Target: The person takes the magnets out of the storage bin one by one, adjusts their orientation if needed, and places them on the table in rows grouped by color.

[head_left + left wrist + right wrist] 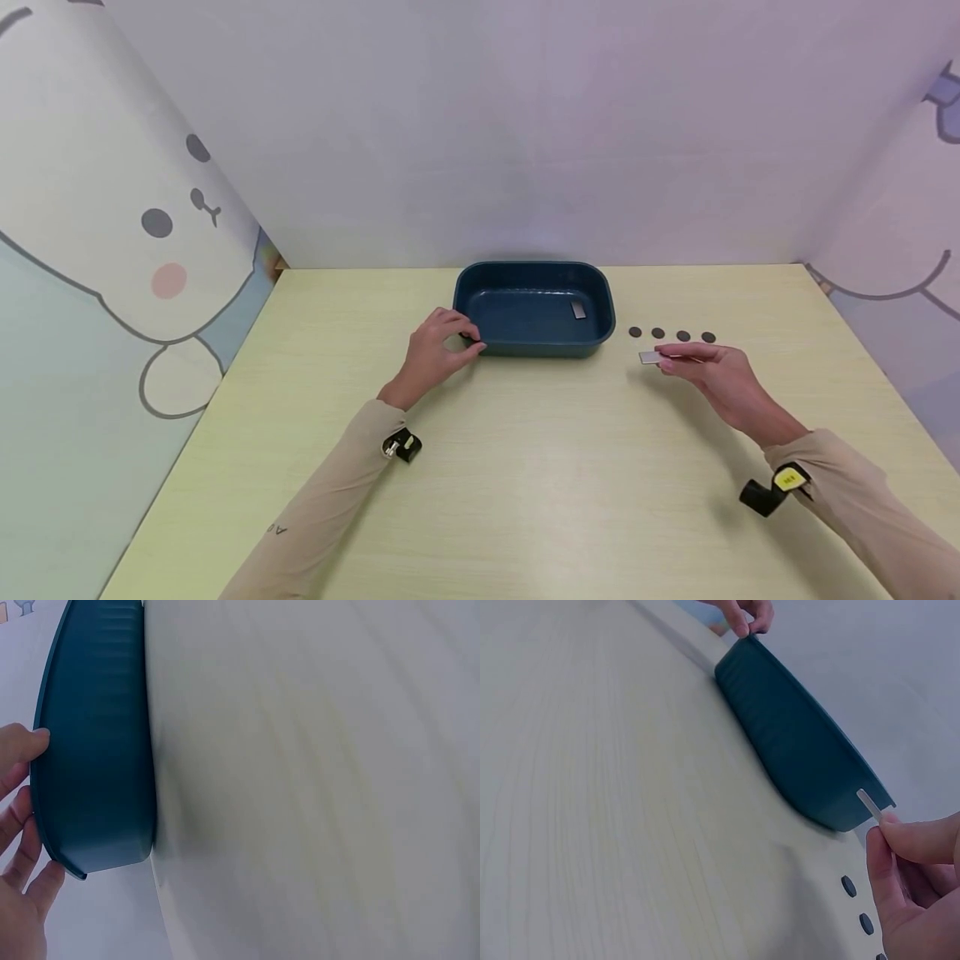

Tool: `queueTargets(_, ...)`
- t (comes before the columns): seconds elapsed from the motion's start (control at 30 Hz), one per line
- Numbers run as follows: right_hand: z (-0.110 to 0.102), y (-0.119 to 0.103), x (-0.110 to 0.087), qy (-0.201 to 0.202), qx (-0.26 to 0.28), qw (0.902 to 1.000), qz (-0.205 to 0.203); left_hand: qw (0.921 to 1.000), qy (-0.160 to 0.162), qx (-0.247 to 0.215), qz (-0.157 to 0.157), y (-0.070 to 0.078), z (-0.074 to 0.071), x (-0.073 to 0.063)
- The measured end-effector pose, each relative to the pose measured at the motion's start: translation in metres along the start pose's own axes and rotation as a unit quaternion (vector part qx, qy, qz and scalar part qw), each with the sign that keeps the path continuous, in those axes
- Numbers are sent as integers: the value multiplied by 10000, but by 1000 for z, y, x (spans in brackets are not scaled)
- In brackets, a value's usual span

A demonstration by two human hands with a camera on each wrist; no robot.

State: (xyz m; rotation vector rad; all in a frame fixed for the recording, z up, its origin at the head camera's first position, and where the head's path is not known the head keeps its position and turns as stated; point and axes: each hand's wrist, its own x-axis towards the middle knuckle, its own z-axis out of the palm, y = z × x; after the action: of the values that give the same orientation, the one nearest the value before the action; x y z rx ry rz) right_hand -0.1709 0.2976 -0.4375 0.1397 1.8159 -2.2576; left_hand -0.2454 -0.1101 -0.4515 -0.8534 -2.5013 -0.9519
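A dark blue rectangular tray (540,350) stands on the table against the back wall. Inside it, toward the right, lies a small silvery rectangular piece (578,310). My left hand (442,346) holds the tray's front-left corner, with the thumb (41,741) and fingertips at the rim. To the right of the tray, my right hand (720,379) pinches a thin, flat, pale rectangular piece (650,357) between thumb and fingers, above the table. In the right wrist view this piece (868,804) appears edge-on.
Several small dark round discs (657,333) lie in a row right of the tray, just beyond the right hand. The pale wooden table (525,483) meets a plain wall (525,150) at the back. Panels with cartoon drawings flank both sides.
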Motion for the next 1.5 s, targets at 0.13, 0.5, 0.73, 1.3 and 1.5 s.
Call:
queueTargets(0.13,-1,2,2,125,-74,9999,62,10000,4,-2,8,0,0,0)
queueTargets(0.5,-5,8,9,475,-581,9972,52,10000,2,3,10,-1,1,0)
queueTargets(0.73,-7,9,12,689,-1660,9837,52,10000,5,-76,21,-2,1,-1)
queueTargets(1.3,-7,14,17,918,-3427,9349,-121,10000,46,-11,50,0,0,0)
queueTargets(1.5,-8,17,18,843,-4197,9033,-287,10000,25,27,6,2,-2,0)
